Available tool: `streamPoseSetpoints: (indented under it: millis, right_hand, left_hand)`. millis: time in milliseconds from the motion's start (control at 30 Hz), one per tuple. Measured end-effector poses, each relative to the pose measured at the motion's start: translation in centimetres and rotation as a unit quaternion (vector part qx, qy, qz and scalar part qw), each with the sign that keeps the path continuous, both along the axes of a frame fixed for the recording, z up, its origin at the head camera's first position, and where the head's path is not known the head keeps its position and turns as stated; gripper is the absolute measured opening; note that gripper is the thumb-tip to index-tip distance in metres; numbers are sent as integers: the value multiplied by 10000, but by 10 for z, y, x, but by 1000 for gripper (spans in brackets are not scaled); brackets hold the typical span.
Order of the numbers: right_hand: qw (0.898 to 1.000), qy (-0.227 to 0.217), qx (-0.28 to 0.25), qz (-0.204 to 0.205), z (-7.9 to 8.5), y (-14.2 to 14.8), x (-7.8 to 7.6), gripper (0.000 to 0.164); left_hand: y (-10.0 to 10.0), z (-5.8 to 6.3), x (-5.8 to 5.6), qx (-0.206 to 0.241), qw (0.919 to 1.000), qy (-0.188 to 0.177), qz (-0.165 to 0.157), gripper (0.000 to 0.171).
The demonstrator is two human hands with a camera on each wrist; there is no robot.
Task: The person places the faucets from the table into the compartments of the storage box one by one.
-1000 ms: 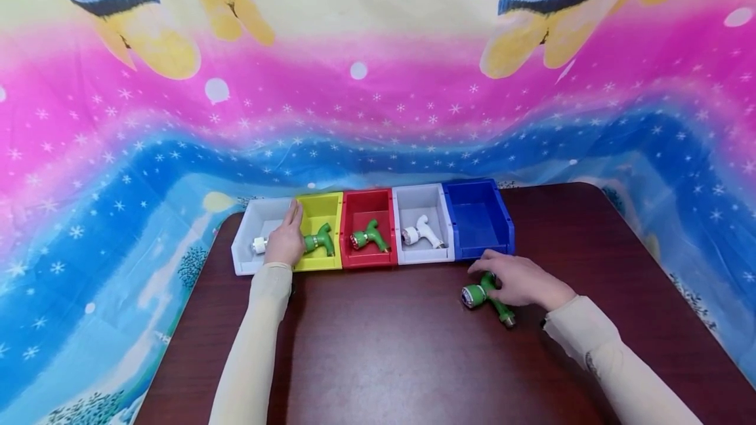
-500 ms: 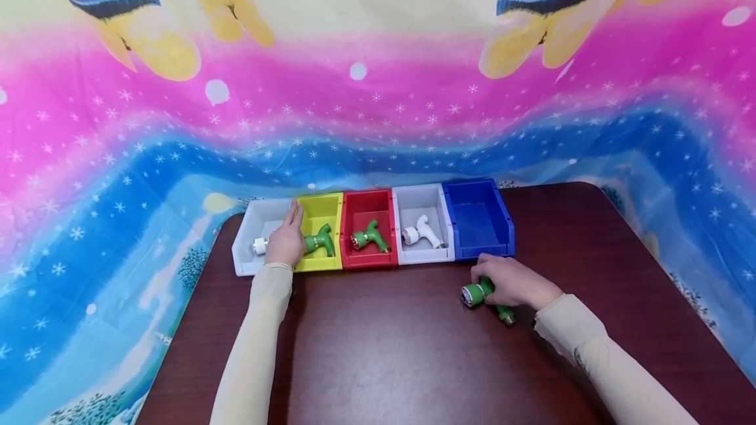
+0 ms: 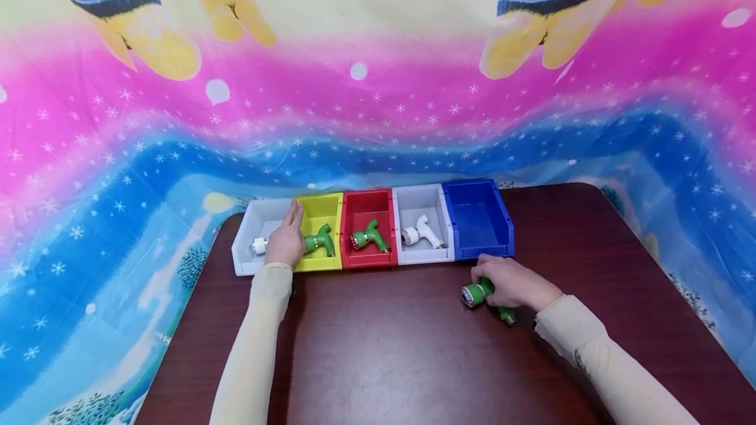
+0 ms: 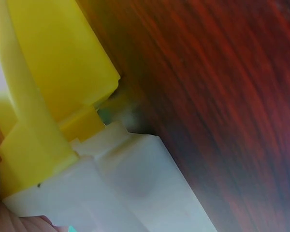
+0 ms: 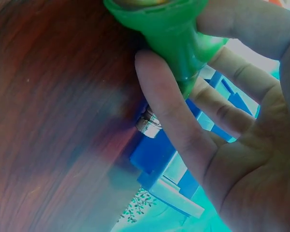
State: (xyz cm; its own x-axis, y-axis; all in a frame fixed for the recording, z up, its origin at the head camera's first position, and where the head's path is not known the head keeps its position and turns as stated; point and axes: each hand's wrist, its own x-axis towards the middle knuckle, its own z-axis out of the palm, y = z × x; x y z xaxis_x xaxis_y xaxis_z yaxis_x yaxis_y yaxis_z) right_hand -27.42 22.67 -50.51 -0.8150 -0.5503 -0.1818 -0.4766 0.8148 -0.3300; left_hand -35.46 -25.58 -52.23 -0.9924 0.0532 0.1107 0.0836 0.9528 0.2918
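My right hand (image 3: pixel 516 282) grips a green faucet (image 3: pixel 474 294) on the table, in front of the blue bin (image 3: pixel 475 218). In the right wrist view, fingers and thumb lie around the green faucet body (image 5: pixel 171 48); its metal threaded end shows past the thumb. My left hand (image 3: pixel 285 241) rests on the adjoining walls of the left white bin (image 3: pixel 245 264) and the yellow bin (image 3: pixel 319 205), its fingers extended. A white-handled faucet (image 3: pixel 259 245) in that white bin is partly hidden by this hand. A green faucet (image 3: pixel 321 240) lies in the yellow bin.
The bins stand in a row along the back of the brown table (image 3: pixel 378 346). A red bin (image 3: pixel 369 202) holds a green faucet (image 3: pixel 370 237), and another white bin (image 3: pixel 419 199) holds a white faucet (image 3: pixel 422 233). A patterned cloth (image 3: pixel 378 117) hangs behind.
My right hand has moved slightly left and closed around the green faucet, which stays about where it was. My left hand has not visibly moved.
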Motion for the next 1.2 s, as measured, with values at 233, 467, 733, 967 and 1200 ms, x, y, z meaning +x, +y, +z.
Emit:
streamPoseSetpoints:
  millis: [233, 467, 733, 967, 1200]
  right_hand:
    - [9998, 129, -168, 34, 10, -1, 1, 28]
    - [9991, 301, -305, -21, 29, -5, 1, 27]
    - [9969, 568, -551, 14, 41, -6, -4, 29]
    - [9937, 940, -612, -81, 48, -5, -10, 30]
    - [9880, 1478, -457, -7, 56, -7, -18, 32]
  left_hand:
    - [0, 0, 0, -31, 10000, 33, -14, 74]
    - [0, -1, -1, -13, 10000, 25, 6, 74]
    - [-2, -4, -2, -12, 10000, 23, -25, 76]
    - [-1, -5, -1, -2, 10000, 12, -2, 76]
    - [-2, -7, -3, 78, 10000, -28, 8, 81]
